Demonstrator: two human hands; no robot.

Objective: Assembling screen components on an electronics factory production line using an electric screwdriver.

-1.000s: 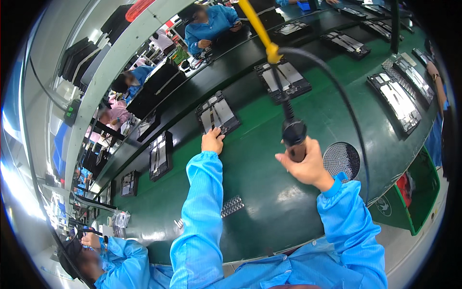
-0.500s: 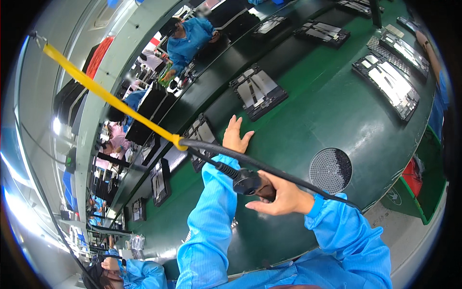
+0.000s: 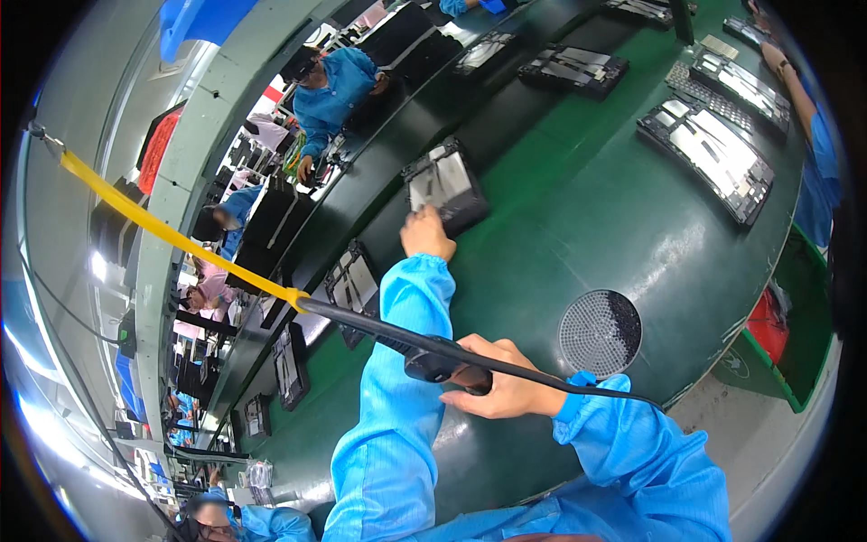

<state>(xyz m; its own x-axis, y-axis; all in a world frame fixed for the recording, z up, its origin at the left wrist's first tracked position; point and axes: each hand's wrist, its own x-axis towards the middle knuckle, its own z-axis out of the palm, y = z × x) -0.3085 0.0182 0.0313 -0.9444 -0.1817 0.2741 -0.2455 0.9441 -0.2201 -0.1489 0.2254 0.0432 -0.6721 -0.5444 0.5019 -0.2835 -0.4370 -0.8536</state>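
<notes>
My left hand (image 3: pixel 426 233) reaches forward with bent fingers closed on the near left edge of a black device chassis (image 3: pixel 442 181) that carries pale silver panels; its fingertips are slightly blurred. The chassis lies at the border of the dark strip and the green tabletop. In my right hand (image 3: pixel 510 375) is a black electric screwdriver (image 3: pixel 432 363), held above the table in front of my left sleeve. A black cable (image 3: pixel 361 322) crosses over it, joined to a yellow strap (image 3: pixel 172 230). The screwdriver's tip is hidden.
A round gridded tray (image 3: pixel 578 339) with small dark pieces sits right of my right hand. More chassis (image 3: pixel 709 158) lie at far right, near another person's hand (image 3: pixel 774 59). A green bin (image 3: pixel 808 348) stands beyond the table's right edge. Another chassis (image 3: pixel 352 285) lies left of my forearm.
My left hand has moved forward, from spread fingers beside the chassis to bent fingers on its edge. My right hand still holds the screwdriver. The whole view has shifted somewhat.
</notes>
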